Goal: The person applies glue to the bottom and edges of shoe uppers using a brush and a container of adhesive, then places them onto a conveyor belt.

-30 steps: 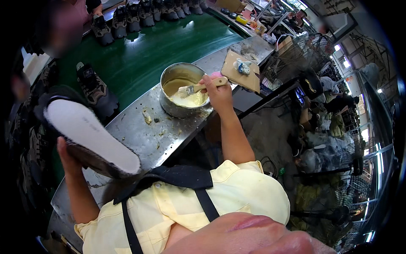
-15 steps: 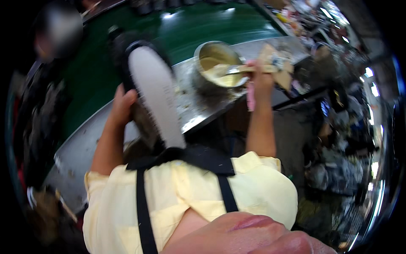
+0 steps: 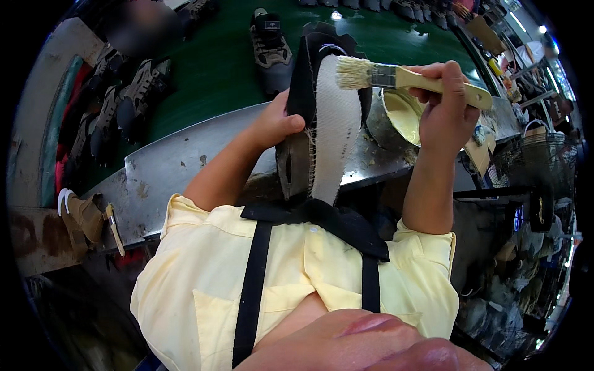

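Observation:
An unfinished dark shoe upper (image 3: 297, 102) stands upright in front of my chest, its white stitched-on bottom (image 3: 334, 139) facing me. My left hand (image 3: 276, 125) grips it by its left side, thumb toward me. My right hand (image 3: 448, 99) is closed round the pale wooden handle of a flat paintbrush (image 3: 408, 77). The brush's cream-coated bristles lie at the top end of the white bottom; whether they press on it I cannot tell. Just behind and right of the shoe, partly hidden by my right hand, is a metal pot (image 3: 378, 127) with cream-coloured paste (image 3: 402, 111) inside.
A green belt (image 3: 210, 80) runs behind a stained metal ledge (image 3: 185, 157). Shoes stand on it, including a grey-black one (image 3: 270, 52) and several at left. Another brush (image 3: 114, 229) lies beside brown shoe pieces (image 3: 83, 219). A wire-caged fan (image 3: 547, 161) is at right.
My right hand has brought the brush from the pot up to the top of the shoe's white bottom. My left hand still holds the shoe. The whole view has shifted.

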{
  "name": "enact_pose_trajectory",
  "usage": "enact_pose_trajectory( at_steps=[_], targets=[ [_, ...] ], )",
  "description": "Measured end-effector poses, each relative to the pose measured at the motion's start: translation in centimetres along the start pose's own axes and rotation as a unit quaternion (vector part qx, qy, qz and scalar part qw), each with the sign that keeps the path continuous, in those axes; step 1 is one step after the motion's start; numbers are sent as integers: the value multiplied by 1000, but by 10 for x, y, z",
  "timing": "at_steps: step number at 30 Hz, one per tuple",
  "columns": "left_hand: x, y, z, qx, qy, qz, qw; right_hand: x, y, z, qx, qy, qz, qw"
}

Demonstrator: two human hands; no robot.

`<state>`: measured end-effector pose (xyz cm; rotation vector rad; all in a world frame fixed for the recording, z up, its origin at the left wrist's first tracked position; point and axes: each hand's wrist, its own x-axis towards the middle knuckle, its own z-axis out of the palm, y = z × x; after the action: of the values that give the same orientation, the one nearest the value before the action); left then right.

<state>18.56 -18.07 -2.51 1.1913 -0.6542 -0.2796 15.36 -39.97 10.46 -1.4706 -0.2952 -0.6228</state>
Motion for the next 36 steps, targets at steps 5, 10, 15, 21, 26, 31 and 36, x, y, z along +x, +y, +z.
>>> enact_pose_trajectory(
  at_steps=[5, 10, 15, 21, 26, 31, 36],
  targets=[
    [-2, 1, -2, 8, 8, -2, 1000, -20, 12, 0, 16, -103, 11, 994],
    [-2, -3, -3, 17, 0, 14, 1000, -29, 4, -9, 61, -180, 7, 982],
    [-3, 0, 0, 36, -23, 16, 999, 8, 8, 10, -8, -14, -7, 1000],
    [-4, 1, 1, 18, 30, 39, 999, -23, 30, -19, -59, 60, 67, 994],
    [-5, 3, -2, 39, 41, 23, 998, -60, 25, -34, -86, 43, 96, 991],
    [-1, 4, 1, 68, 19, 26, 997, -25, 11, -34, -75, 75, 9, 994],
    [2, 2, 1, 74, 17, 21, 997, 11, 12, -7, -35, 73, -13, 997]
  ],
)
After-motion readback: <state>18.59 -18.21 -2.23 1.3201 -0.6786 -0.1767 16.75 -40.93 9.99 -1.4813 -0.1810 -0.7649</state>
